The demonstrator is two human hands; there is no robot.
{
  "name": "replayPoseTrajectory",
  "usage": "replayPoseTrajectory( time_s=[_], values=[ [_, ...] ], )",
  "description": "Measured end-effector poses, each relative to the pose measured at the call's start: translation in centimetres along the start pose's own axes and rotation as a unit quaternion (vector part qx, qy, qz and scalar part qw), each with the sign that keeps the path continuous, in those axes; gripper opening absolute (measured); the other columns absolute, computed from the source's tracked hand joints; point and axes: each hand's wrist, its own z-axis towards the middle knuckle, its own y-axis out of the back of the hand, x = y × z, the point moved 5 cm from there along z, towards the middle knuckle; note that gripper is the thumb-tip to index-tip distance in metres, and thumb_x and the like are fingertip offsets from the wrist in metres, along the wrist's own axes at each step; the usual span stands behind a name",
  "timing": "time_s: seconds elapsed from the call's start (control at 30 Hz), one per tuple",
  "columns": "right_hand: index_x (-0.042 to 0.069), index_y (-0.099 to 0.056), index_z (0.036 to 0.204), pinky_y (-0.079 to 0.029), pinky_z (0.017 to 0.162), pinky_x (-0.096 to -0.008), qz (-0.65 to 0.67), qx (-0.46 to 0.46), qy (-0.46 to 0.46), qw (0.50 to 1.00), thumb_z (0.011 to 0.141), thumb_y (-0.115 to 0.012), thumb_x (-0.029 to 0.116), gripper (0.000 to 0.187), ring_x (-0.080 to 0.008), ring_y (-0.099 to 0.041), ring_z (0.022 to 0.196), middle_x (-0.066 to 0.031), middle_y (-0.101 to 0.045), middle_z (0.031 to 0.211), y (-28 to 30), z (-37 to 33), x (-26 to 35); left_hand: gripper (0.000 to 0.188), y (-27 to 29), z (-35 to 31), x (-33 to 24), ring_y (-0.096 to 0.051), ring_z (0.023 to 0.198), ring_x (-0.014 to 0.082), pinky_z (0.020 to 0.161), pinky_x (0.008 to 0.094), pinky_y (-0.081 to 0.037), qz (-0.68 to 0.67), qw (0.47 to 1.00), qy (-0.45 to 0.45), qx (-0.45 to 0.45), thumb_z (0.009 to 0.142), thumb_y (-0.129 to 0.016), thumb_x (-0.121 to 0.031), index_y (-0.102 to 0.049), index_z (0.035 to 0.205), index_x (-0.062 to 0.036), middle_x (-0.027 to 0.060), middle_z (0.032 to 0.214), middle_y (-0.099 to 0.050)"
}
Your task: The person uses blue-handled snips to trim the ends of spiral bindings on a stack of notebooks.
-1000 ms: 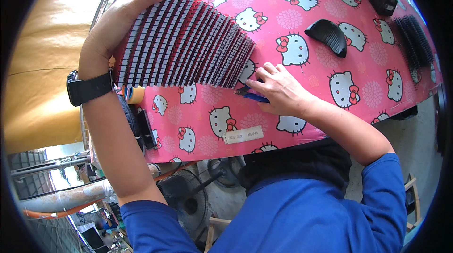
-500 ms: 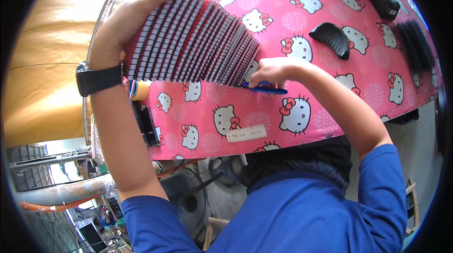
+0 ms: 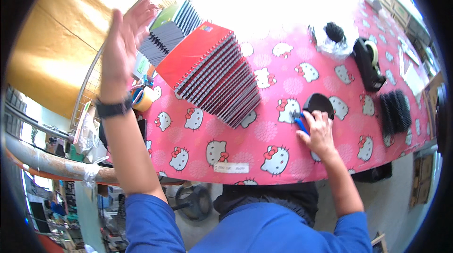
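A tall stack of spiral-bound notebooks [image 3: 198,57] with a red cover on top stands left of the table's middle, its wire bindings facing me. My left hand [image 3: 130,36] is raised beside its left side, open, with fingers apart and slightly blurred; it does not hold the stack. To the right, my right hand [image 3: 321,132] is closed around blue-handled pliers [image 3: 302,124], low over the table. Their jaws point away from me. Just beyond the fingers lies a black curved piece [image 3: 318,103], partly covered by my hand.
Behind the red stack stands another spiral-bound stack [image 3: 174,29] with a green cover. A yellow tape roll [image 3: 143,99] lies at left. Rightward are a black tape dispenser [image 3: 369,66], black binding coils [image 3: 395,111] and a clear plastic bag [image 3: 332,41]. A paper label [image 3: 231,167] lies near the front edge.
My left hand has let go of the notebook stack, which now stands with its red cover showing. My right hand has moved right with the pliers, from the stack to beside the black piece.
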Motion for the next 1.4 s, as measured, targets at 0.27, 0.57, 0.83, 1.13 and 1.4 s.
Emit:
replayPoseTrajectory(
  time_s=[0.27, 0.57, 0.83, 1.13, 1.4],
  values=[
    [0.005, -0.037, 0.140, -0.023, 0.110, -0.0400, 0.629, 0.123, -0.020, 0.767, 0.095, -0.053, 0.028, 0.053, -0.0262, -0.034, 0.131, -0.0148, -0.039, 0.141, -2.6, 0.9, 8.4, 0.050, -4.4, -15.8, 26.7, -0.054, 0.074, 0.0086, 0.064, 0.0205, -0.042, -0.047, 0.939, 0.333, -0.071, 0.069, -0.041, 0.011, -0.058, 0.114, -0.0025, 0.0004, 0.090, -0.062],
    [0.002, -0.016, 0.147, -0.022, 0.112, -0.0369, 0.726, 0.073, -0.077, 0.680, 0.100, -0.042, 0.036, 0.064, -0.0234, -0.029, 0.136, -0.0123, -0.028, 0.148, -8.4, 7.9, 11.9, 0.034, -7.6, -18.1, 24.7, -0.067, 0.088, 0.0246, 0.078, 0.0331, -0.052, 0.126, 0.980, 0.148, -0.035, 0.077, -0.055, 0.003, -0.060, 0.110, 0.0006, 0.0142, 0.097, -0.069],
    [-0.003, -0.059, 0.115, -0.046, 0.085, -0.0335, 0.727, 0.184, -0.029, 0.661, 0.092, -0.049, 0.028, 0.040, -0.0159, -0.059, 0.093, -0.0084, -0.065, 0.106, -11.6, 16.9, 8.8, 0.031, -18.0, -22.8, 23.7, -0.064, 0.084, 0.0245, 0.078, 0.0328, -0.050, 0.120, 0.958, 0.236, -0.112, 0.073, -0.067, -0.006, -0.059, 0.103, -0.0011, 0.0150, 0.094, -0.066],
    [0.006, -0.059, 0.110, -0.046, 0.076, -0.0318, 0.675, 0.011, -0.022, 0.738, 0.092, -0.052, 0.024, 0.027, -0.0145, -0.056, 0.085, -0.0029, -0.061, 0.098, -9.7, 14.2, 6.5, 0.060, -10.6, -22.3, 25.3, -0.053, 0.113, 0.0270, 0.096, 0.0354, -0.043, 0.125, 0.925, 0.122, -0.336, 0.077, -0.064, -0.003, -0.038, 0.131, 0.0012, 0.0143, 0.117, -0.054],
    [0.000, -0.034, 0.140, -0.033, 0.104, -0.0389, 0.802, 0.086, -0.159, 0.569, 0.097, -0.045, 0.036, 0.058, -0.0237, -0.043, 0.126, -0.0123, -0.048, 0.134, -8.8, 2.9, 10.3, 0.036, -6.7, -17.6, 28.0, -0.065, 0.093, 0.0264, 0.082, 0.0349, -0.049, 0.057, 0.969, 0.229, -0.072, 0.074, -0.055, 0.001, -0.058, 0.109, 0.0053, 0.0181, 0.097, -0.067]
  ],
)
